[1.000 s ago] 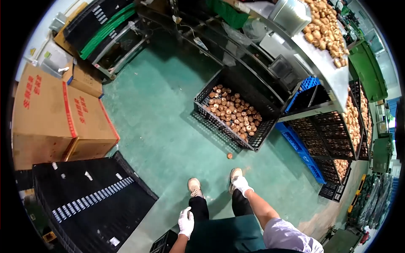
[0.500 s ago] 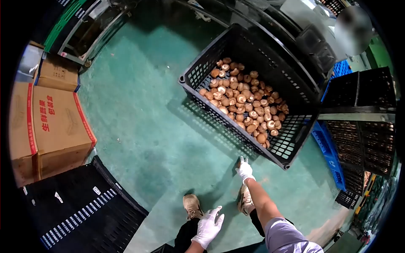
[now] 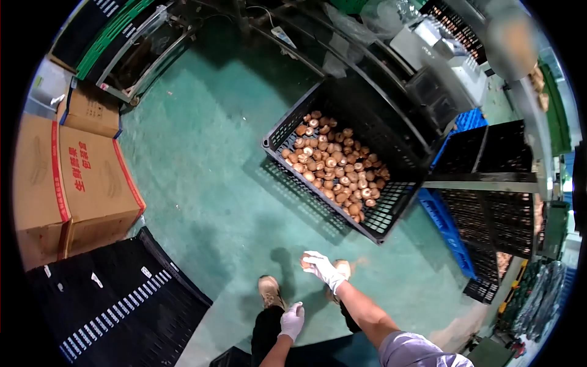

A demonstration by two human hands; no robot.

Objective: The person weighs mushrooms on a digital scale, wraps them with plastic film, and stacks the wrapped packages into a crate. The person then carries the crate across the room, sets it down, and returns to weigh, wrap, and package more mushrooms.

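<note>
My right hand [image 3: 321, 269], in a white glove, is closed around a brown mushroom [image 3: 305, 261] in front of my shoes. My left hand [image 3: 292, 321], also gloved in white, is lower and nearer my body. Its fingers are curled in, and whatever they may hold is hidden. Beyond both hands, a large black crate [image 3: 373, 235] with slotted walls stands apart from them. Many loose brown mushrooms [image 3: 336, 162] lie across its bottom, some with pale stems turned up.
Cardboard boxes [image 3: 98, 177] stand at the left, with a black ribbed crate [image 3: 122, 306] below them. At right are stacked black crates [image 3: 489, 214] beside a blue pallet [image 3: 446, 232]. A dark metal frame [image 3: 385, 85] rises behind the mushroom crate. The floor [image 3: 202, 140] is green.
My right hand has moved left and away from the crate, and the mushroom in it now shows. The fingers of my left hand, spread before, have curled in. The whole view has shifted slightly.
</note>
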